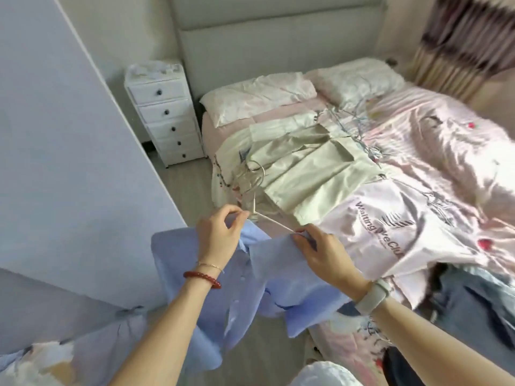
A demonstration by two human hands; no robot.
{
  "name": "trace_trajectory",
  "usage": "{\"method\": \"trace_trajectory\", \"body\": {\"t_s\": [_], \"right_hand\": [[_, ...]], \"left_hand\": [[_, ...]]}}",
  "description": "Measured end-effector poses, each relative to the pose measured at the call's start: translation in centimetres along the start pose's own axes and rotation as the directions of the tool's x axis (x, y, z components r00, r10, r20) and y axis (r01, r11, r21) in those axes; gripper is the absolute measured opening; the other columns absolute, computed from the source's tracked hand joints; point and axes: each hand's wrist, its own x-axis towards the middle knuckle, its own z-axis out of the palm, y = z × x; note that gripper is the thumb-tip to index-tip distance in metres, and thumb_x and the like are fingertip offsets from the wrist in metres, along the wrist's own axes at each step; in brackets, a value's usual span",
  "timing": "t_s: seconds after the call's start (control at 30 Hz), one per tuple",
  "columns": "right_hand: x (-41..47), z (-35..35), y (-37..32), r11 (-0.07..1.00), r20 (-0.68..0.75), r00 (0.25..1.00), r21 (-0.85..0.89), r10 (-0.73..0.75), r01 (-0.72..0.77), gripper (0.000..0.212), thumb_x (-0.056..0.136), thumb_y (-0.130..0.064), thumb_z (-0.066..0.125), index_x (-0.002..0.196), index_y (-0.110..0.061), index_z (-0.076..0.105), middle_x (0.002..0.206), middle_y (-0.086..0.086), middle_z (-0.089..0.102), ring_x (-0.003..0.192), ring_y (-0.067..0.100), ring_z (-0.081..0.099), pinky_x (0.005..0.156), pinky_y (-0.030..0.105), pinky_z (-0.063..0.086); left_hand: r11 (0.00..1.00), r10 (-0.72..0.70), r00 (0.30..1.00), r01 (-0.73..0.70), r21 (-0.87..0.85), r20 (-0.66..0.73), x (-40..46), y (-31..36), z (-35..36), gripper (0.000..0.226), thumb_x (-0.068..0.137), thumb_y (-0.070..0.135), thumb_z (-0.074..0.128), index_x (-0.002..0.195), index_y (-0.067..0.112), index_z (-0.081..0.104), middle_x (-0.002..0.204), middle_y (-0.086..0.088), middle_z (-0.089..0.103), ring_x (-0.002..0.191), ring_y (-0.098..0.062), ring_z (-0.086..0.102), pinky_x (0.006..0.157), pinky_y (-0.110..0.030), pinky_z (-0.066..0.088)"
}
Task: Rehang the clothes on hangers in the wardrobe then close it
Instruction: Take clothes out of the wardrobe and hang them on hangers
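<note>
Hanging limp between both hands, the blue shirt (220,288) sits at the bed's near edge, its collar bunched around a thin white hanger (274,222). The left hand (216,232) pinches shirt fabric by the hanger's neck; the right hand (315,250) pinches collar cloth against the hanger's arm. On the bed (434,151) lie a pale green garment (309,165), a white printed shirt (390,232) and spare hangers (255,174). A wardrobe door (69,151) stands left, a drawer unit (167,115) beyond
</note>
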Motion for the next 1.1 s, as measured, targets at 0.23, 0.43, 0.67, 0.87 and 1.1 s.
{"method": "trace_trajectory", "body": {"t_s": [0.23, 0.43, 0.67, 0.87, 1.1], "right_hand": [[1.6, -10.7, 12.5, 0.958, -0.398, 0.872, 0.159, 0.283, -0.239, 0.012, 0.089, -0.022, 0.057, 0.085, -0.011, 0.061, 0.067, -0.007, 0.057, 0.065, 0.017, 0.053, 0.058, 0.023, 0.033], [3.4, -19.8, 21.8, 0.918, -0.561, 0.727, 0.238, 0.396, -0.316, 0.021, 0.089, -0.019, 0.056, 0.068, -0.021, 0.053, 0.057, -0.013, 0.046, 0.054, 0.003, 0.044, 0.051, 0.02, 0.028], [5.6, -28.0, 33.2, 0.821, -0.647, 0.519, 0.342, 0.559, -0.458, 0.016, 0.09, -0.018, 0.052, 0.076, -0.013, 0.049, 0.064, -0.007, 0.046, 0.06, 0.008, 0.04, 0.055, 0.021, 0.025], [7.5, -27.0, 43.9, 0.661, -0.504, 0.461, 0.346, 0.73, -0.666, 0.018, 0.092, -0.017, 0.044, 0.092, -0.001, 0.052, 0.079, 0.009, 0.049, 0.081, 0.028, 0.05, 0.072, 0.035, 0.035], [8.6, -22.0, 52.4, 0.602, -0.393, 0.518, 0.125, 0.76, -0.789, 0.021, 0.09, -0.016, 0.042, 0.097, -0.001, 0.056, 0.102, 0.025, 0.06, 0.094, 0.04, 0.056, 0.069, 0.034, 0.035]], "left_hand": [[0.94, 0.308, 0.942, -0.323, 0.107, 0.136, 4.9, 10.7, 16.4, 0.037, 0.084, 0.026, 0.054, 0.115, 0.007, 0.063, 0.123, -0.012, 0.058, 0.119, -0.031, 0.05, 0.102, -0.047, 0.034], [0.935, 0.294, 0.878, -0.346, 0.076, 0.378, 5.8, 16.3, 29.2, 0.046, 0.088, 0.019, 0.059, 0.131, 0.008, 0.048, 0.146, -0.013, 0.034, 0.136, -0.032, 0.028, 0.109, -0.043, 0.022], [0.901, 0.25, 0.751, -0.412, 0.137, 0.612, 6.4, 18.7, 40.7, 0.055, 0.091, 0.028, 0.051, 0.142, 0.02, 0.032, 0.154, -0.004, 0.016, 0.142, -0.026, 0.01, 0.111, -0.05, 0.015], [0.832, -0.042, 0.587, -0.427, 0.354, 0.809, 4.9, 14.3, 48.0, 0.061, 0.093, 0.037, 0.041, 0.146, 0.031, 0.012, 0.156, 0.004, -0.002, 0.143, -0.02, -0.006, 0.114, -0.051, 0.004], [0.69, -0.348, 0.477, -0.453, 0.565, 0.807, 3.8, 7.1, 50.8, 0.064, 0.095, 0.037, 0.035, 0.146, 0.032, -0.004, 0.155, 0.001, -0.014, 0.142, -0.026, -0.015, 0.111, -0.058, -0.003]]}}
